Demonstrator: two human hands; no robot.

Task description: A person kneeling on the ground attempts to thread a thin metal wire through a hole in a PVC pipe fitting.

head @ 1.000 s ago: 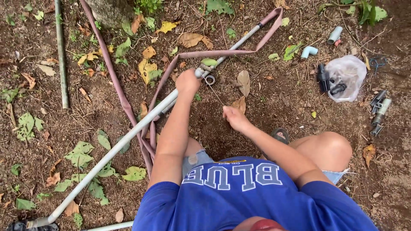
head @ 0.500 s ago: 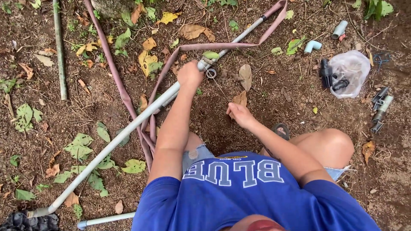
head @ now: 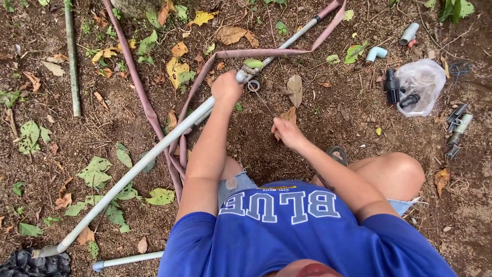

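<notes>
My left hand [head: 226, 88] is closed around a long grey plastic pipe [head: 154, 153] close to its upper end. There the pipe meets a thinner pipe [head: 300, 33] at a joint with a metal ring clamp [head: 253, 84]. My right hand [head: 287, 132] is lower right of the joint, above the bare soil. Its fingers pinch a thin wire [head: 265, 105] that runs up to the clamp. A pink flat hose [head: 145, 100] loops under and around the pipe.
A clear plastic bag [head: 424, 84] with black fittings [head: 392, 87] lies at the right, next to a grey elbow [head: 375, 53] and small grey fittings [head: 456, 128]. A green stick [head: 72, 56] lies at the left and a second pipe [head: 128, 260] at the bottom. My bent knee [head: 397, 172] is at lower right.
Both hands keep their hold. My right hand has shifted slightly to the right, and the view has drifted a little.
</notes>
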